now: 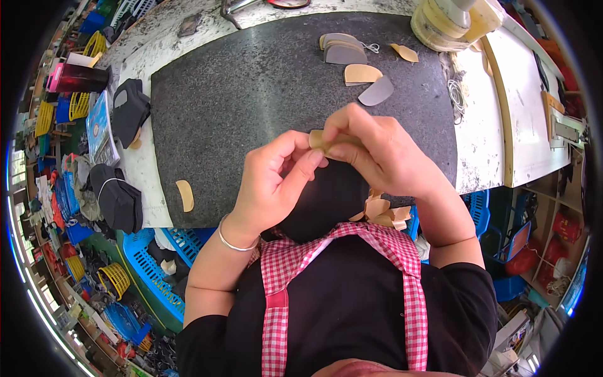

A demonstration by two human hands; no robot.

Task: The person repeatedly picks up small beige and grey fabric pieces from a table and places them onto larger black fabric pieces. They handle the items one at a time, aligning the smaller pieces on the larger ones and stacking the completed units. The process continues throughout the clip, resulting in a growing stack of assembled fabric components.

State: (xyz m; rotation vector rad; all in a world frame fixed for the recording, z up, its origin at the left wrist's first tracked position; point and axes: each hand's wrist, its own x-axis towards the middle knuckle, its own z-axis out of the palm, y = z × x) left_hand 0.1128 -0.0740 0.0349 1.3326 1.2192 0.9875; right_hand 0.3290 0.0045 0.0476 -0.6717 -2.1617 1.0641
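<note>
Both my hands meet above the near part of a dark speckled board [220, 125], pinching a small tan curved piece [316, 138] between fingertips. My left hand [270, 179] grips its left end with thumb and forefinger. On the other end, my right hand [386, 154] has bent fingers closed, hiding much of the piece. Under the hands lies something black and smooth [330, 198]; its kind is unclear. Farther off on the board are a stack of grey half-round pieces [344, 54], a tan half-round piece [363, 73] and a single grey one [377, 91].
A tan scrap [405, 53] lies far right, another [184, 196] near left. A cloudy plastic container [440, 25] stands at the back right. Black shaped pieces [116, 198] sit left of the board. Blue baskets [147, 264] and tan scraps [386, 213] are near my body.
</note>
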